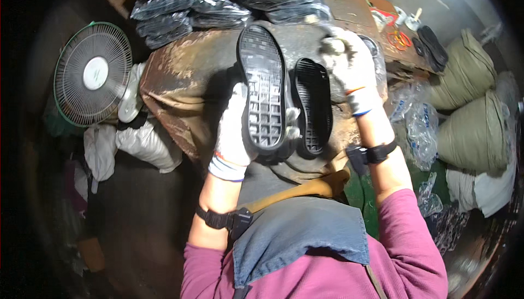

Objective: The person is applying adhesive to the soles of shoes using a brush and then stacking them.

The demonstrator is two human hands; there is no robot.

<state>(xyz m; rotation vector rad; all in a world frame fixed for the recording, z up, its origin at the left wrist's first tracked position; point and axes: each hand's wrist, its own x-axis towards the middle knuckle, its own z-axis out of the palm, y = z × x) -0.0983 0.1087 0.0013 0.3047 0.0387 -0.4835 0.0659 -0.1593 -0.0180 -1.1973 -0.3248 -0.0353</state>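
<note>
My left hand (232,127), in a white work glove, grips a black shoe sole (265,89) by its left edge. The sole stands almost lengthwise toward me, its waffle-like grid of square hollows facing up. Grey gloved fingertips show at its right edge. Right beside it, a second black sole (313,108) with raised edges lies on the worn cover of the work surface. My right hand (352,61), also gloved, is raised beyond the second sole's right side. Its fingers are curled and smeared by motion; what they hold, if anything, is not clear.
Plastic-wrapped black bundles (229,1) are stacked at the back. A floor fan (94,75) stands at the left. At the right, orange-handled scissors (399,39) and dark soles (433,47) lie on a wooden bench (349,7). Green-grey sacks (474,132) stand further right.
</note>
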